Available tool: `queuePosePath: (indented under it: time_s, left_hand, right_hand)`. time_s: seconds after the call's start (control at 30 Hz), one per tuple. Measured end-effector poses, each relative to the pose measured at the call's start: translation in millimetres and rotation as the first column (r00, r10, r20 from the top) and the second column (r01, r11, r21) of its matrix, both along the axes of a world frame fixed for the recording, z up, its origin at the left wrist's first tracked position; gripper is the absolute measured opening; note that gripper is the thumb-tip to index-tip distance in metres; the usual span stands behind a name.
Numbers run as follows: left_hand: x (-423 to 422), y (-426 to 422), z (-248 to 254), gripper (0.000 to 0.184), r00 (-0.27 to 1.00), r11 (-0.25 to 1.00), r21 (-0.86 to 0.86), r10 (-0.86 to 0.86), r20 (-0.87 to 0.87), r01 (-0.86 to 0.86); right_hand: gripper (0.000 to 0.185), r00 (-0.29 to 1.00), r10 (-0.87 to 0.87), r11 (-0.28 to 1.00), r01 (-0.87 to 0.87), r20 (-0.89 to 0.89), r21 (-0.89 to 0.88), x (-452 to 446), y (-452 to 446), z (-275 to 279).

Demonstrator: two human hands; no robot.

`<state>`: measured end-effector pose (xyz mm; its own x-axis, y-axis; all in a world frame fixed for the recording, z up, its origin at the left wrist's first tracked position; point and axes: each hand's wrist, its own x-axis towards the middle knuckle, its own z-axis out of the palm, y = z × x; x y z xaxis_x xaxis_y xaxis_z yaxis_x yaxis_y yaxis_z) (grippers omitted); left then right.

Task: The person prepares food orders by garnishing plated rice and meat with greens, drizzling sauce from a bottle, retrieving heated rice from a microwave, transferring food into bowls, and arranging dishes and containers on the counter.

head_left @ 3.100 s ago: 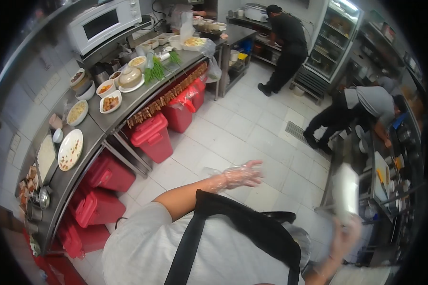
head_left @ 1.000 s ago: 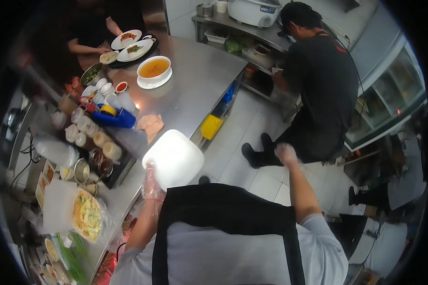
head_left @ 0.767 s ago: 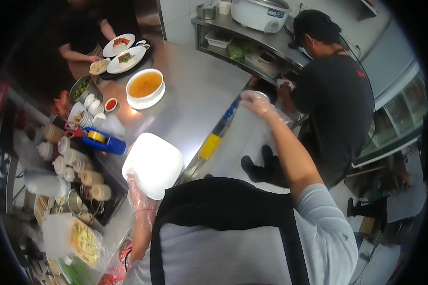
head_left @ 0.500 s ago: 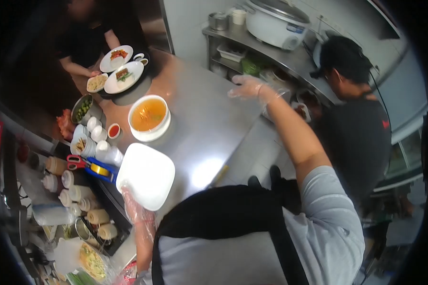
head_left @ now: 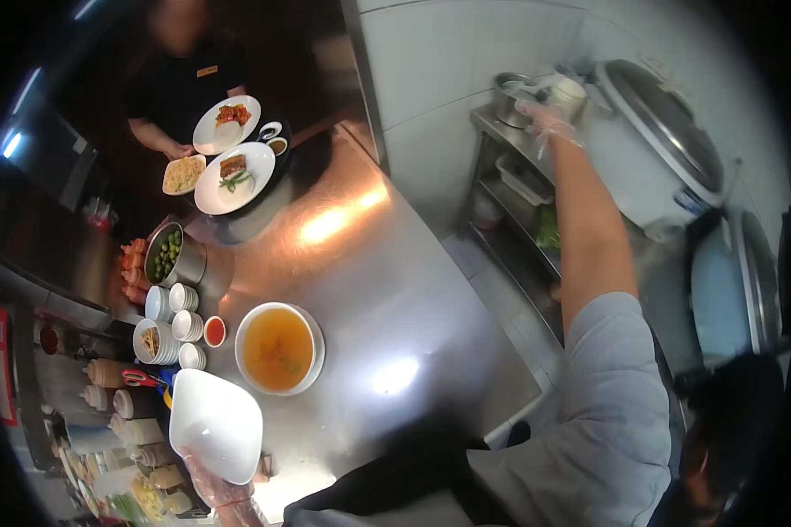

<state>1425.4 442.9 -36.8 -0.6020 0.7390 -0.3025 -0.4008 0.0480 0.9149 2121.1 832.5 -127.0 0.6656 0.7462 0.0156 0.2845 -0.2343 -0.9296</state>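
Note:
My left hand (head_left: 213, 487), in a clear plastic glove, grips the near edge of a square white bowl (head_left: 216, 422) and holds it tilted over the counter's left side. Nothing shows inside the bowl. My gloved right hand (head_left: 545, 121) is stretched out to the back shelf, at the rim of a small metal pot (head_left: 511, 98) with something pale in it. Its fingers are blurred, and I cannot make out whether they hold anything. Right beside that hand stands a white cup (head_left: 568, 98). A round white bowl of orange-brown soup (head_left: 278, 348) sits on the counter.
Across the steel counter (head_left: 413, 290), a person (head_left: 171, 97) holds a tray of plated food. Stacked small white dishes (head_left: 185, 325), a red sauce cup (head_left: 214, 331) and squeeze bottles (head_left: 136, 430) line the left. A large rice cooker (head_left: 650, 149) stands right; a co-worker's dark cap (head_left: 734, 404) is close by.
My right hand has gone from over the counter to the metal pot on the shelf. The square bowl has moved left and lower and tilted. My view has turned, bringing the co-worker to the lower right.

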Motion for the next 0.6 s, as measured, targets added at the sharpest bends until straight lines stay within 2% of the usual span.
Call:
queuePosePath:
  time_s: [0.1,0.17,0.23,0.27,0.33,0.4,0.43,0.47,0.5,0.53,0.57,0.6]
  left_hand:
    - [21.6,20.8,9.4,0.056,0.994,0.999,-0.04,0.016,-0.112,-0.02]
    - [32.1,34.5,20.3,0.055,0.94,0.935,0.145,-0.336,0.064,0.325]
    - [45.2,47.2,24.7,0.055,0.924,0.92,0.114,-0.381,0.036,0.375]
    - [52.6,51.4,25.2,0.054,0.964,0.966,-0.025,-0.259,-0.065,0.258]
    - [70.6,62.8,19.2,0.059,0.982,0.986,-0.166,-0.042,-0.185,0.011]
    - [83.9,74.2,12.9,0.069,0.968,0.96,-0.203,0.15,-0.202,-0.191]
    - [77.8,68.9,6.9,0.068,0.964,0.967,-0.202,0.106,-0.244,-0.158]
    - [65.0,60.8,-2.4,0.066,0.957,0.972,-0.203,0.06,-0.284,-0.121]
    - [53.2,52.5,-7.4,0.065,0.947,0.975,-0.206,0.012,-0.321,-0.082]
    - [42.1,44.5,-10.2,0.065,0.974,0.981,-0.195,-0.026,-0.225,-0.019]
    - [32.7,37.4,-11.7,0.064,0.99,0.983,-0.176,-0.066,-0.125,0.043]
    - [29.3,32.7,-11.5,0.063,0.994,0.984,-0.161,-0.082,-0.071,0.07]
  right_hand:
    - [0.096,0.999,0.03,1.0,-0.03,-0.022,-0.003,3.9,32.9,-15.0]
    - [0.097,0.996,0.049,0.998,-0.047,-0.08,0.032,4.3,53.3,-18.5]
    - [0.082,0.994,0.107,0.994,-0.107,0.023,0.014,23.5,86.0,-35.4]
    - [0.076,0.988,0.128,0.992,-0.129,0.084,0.0,32.4,98.3,-41.5]
    - [0.065,0.964,0.164,0.987,-0.16,0.21,-0.032,49.4,122.0,-52.9]
    - [0.054,0.79,0.241,0.957,-0.098,0.564,-0.272,52.5,125.8,-53.1]
    - [0.05,0.544,0.358,0.892,0.04,0.759,-0.449,54.4,124.5,-50.6]
    - [0.046,0.237,0.48,0.818,0.228,0.845,-0.529,54.9,122.4,-46.8]
    - [0.045,0.087,0.491,0.815,0.306,0.867,-0.492,66.3,125.1,-50.9]
    - [0.045,0.029,0.455,0.84,0.318,0.89,-0.44,81.5,129.6,-51.3]
    - [0.046,0.038,0.37,0.882,0.299,0.928,-0.364,106.2,142.0,-48.7]
    - [0.046,0.136,0.282,0.917,0.254,0.95,-0.309,123.1,145.2,-44.3]
